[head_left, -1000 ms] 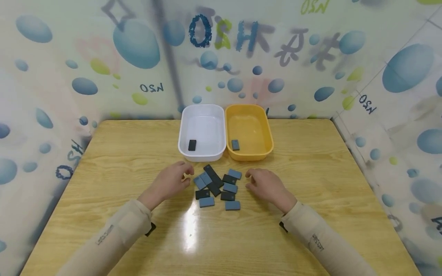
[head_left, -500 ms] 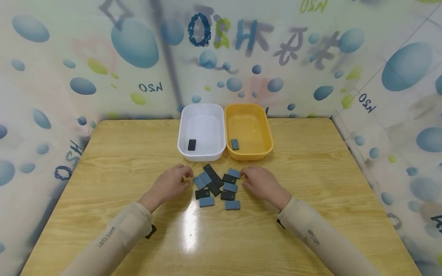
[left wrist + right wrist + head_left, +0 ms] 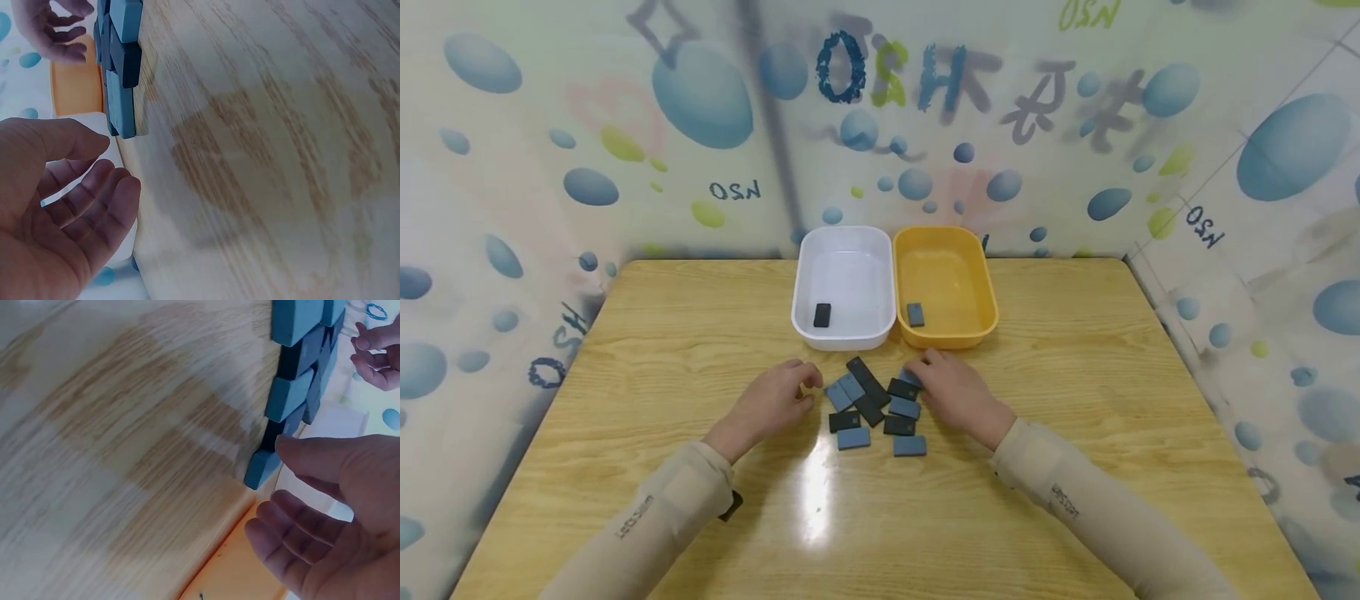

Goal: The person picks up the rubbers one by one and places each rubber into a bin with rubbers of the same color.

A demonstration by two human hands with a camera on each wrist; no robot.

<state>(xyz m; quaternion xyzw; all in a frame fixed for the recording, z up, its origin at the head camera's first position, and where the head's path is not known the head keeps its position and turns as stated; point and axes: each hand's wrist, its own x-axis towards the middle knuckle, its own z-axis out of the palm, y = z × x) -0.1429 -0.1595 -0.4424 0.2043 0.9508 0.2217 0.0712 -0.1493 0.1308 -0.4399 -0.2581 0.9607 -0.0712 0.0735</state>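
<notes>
Small flat rectangular blocks, some blue-grey and some black, lie grouped on the wooden table. My right hand (image 3: 958, 396) is at the group's far right, its fingers partly covering a blue-grey block (image 3: 261, 467). In the right wrist view the thumb tip overlaps that block and the black block (image 3: 278, 430) beside it, while the other fingers stand apart from the thumb. My left hand (image 3: 767, 406) hovers left of the group, thumb and fingers loosely bent with nothing between them. Nearest to it are two blue-grey blocks (image 3: 838, 397) resting beside long black pieces (image 3: 867, 379).
Behind the blocks stand a white tray (image 3: 844, 342) with one black block (image 3: 822, 315) in it and a yellow tray (image 3: 950, 340) with one blue-grey block (image 3: 915, 314). A patterned wall (image 3: 700, 225) rises behind the table (image 3: 685, 325).
My right hand has moved left and away from me, from beside the group to over the far right blue-grey block. The left hand has stayed almost in place.
</notes>
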